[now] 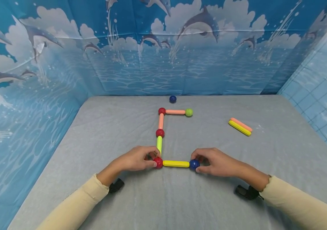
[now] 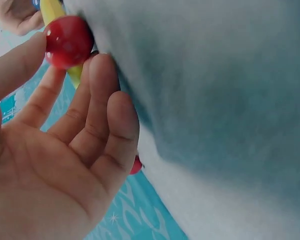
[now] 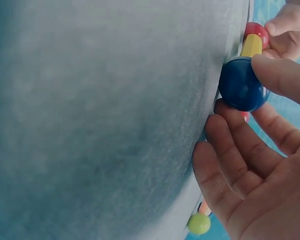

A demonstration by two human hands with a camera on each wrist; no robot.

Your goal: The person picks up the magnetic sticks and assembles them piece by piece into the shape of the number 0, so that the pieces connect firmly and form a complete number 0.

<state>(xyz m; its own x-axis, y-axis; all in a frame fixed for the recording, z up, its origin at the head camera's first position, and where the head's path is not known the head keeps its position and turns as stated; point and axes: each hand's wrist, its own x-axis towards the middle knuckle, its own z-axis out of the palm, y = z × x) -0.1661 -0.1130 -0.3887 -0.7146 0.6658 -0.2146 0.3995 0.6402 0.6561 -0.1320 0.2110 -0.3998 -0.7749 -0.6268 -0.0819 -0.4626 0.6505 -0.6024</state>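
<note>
My left hand (image 1: 141, 158) pinches a red ball (image 1: 158, 163) between thumb and fingers at the near corner of a chain of rods and balls. From that ball a yellow rod (image 1: 176, 164) runs right to a blue ball (image 1: 194, 164), which my right hand (image 1: 216, 162) grips by thumb and fingertips. A yellow-green rod (image 1: 159, 145) leads away from the corner to another red ball (image 1: 160, 133). Beyond it a salmon rod (image 1: 161, 121) reaches a far red ball (image 1: 161, 111). There a second salmon rod (image 1: 175, 111) points right to a green ball (image 1: 189, 112).
A loose blue ball (image 1: 173, 99) lies near the far edge of the grey table (image 1: 108, 127). To the right, a yellow rod (image 1: 239, 127) and a salmon rod (image 1: 241, 124) lie side by side. Dolphin-printed curtains (image 1: 163, 70) hang around the back and sides.
</note>
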